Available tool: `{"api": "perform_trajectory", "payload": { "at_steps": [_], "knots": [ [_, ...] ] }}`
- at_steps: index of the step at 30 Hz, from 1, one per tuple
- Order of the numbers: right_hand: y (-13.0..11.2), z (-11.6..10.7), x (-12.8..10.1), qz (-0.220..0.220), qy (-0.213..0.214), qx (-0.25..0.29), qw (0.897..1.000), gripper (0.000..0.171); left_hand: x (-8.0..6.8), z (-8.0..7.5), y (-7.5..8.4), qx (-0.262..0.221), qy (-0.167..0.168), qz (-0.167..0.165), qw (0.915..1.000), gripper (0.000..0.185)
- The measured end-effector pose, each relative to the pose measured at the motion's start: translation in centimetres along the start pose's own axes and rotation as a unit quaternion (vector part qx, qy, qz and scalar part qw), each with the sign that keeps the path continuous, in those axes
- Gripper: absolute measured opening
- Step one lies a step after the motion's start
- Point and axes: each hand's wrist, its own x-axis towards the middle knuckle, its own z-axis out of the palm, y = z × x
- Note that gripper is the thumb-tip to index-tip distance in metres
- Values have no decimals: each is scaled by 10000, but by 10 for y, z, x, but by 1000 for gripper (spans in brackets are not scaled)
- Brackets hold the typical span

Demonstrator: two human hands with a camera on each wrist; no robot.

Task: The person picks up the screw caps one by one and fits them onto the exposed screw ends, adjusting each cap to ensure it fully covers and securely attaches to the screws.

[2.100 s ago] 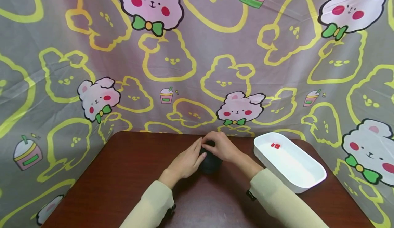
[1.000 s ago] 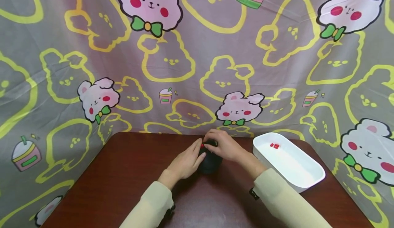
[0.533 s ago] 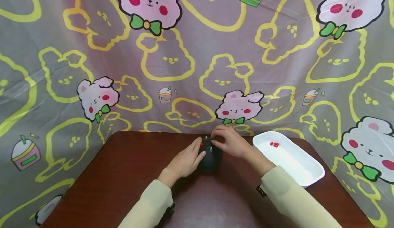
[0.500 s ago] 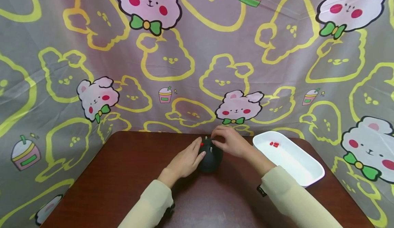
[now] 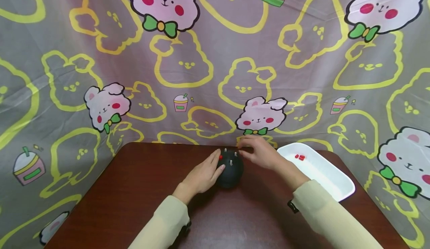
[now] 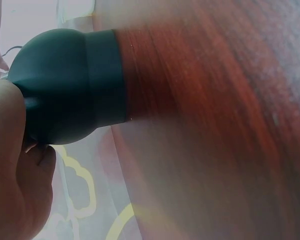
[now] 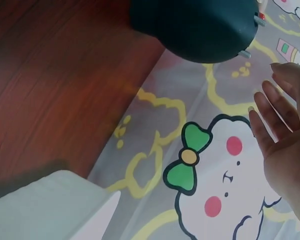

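Note:
A black ball-shaped stand [image 5: 231, 176] with a narrower base stands on the table. Short metal screws [image 5: 230, 162] stick up from its top, and a small red piece [image 5: 220, 157] sits at the top near the left fingertips. My left hand [image 5: 201, 176] holds the stand's left side, thumb in front and fingers along the far side; part of this grip is hidden in the left wrist view. Just right of the stand hovers my right hand [image 5: 260, 152], apart from it. Its fingers [image 7: 262, 127] are loosely bent with nothing between them in the right wrist view.
A white tray [image 5: 336, 195] stands to the right, partly behind the right forearm, with several small red pieces [image 5: 300, 157] at its far end. The brown table [image 5: 134, 189] ends at a patterned curtain [image 5: 208, 73] behind and at both sides.
My right hand has lifted off the top of the stand and moved right, uncovering the screws and the red piece. The left hand has stayed on the stand.

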Motion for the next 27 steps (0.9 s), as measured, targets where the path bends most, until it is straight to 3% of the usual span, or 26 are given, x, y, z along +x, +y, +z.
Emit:
{"api": "perform_trajectory", "payload": {
  "at_steps": [10,17,27],
  "knots": [
    [11,-7,-9,174,-137,-258,9994,12,0,0,1,-29,-2,-4,10000,73],
    [19,-9,-16,70,-17,-396,9992,9,0,0,0,-13,13,31,10000,73],
    [30,-14,-26,406,-60,-406,9983,13,-1,-2,2,20,-16,4,10000,73]
  ]
}}
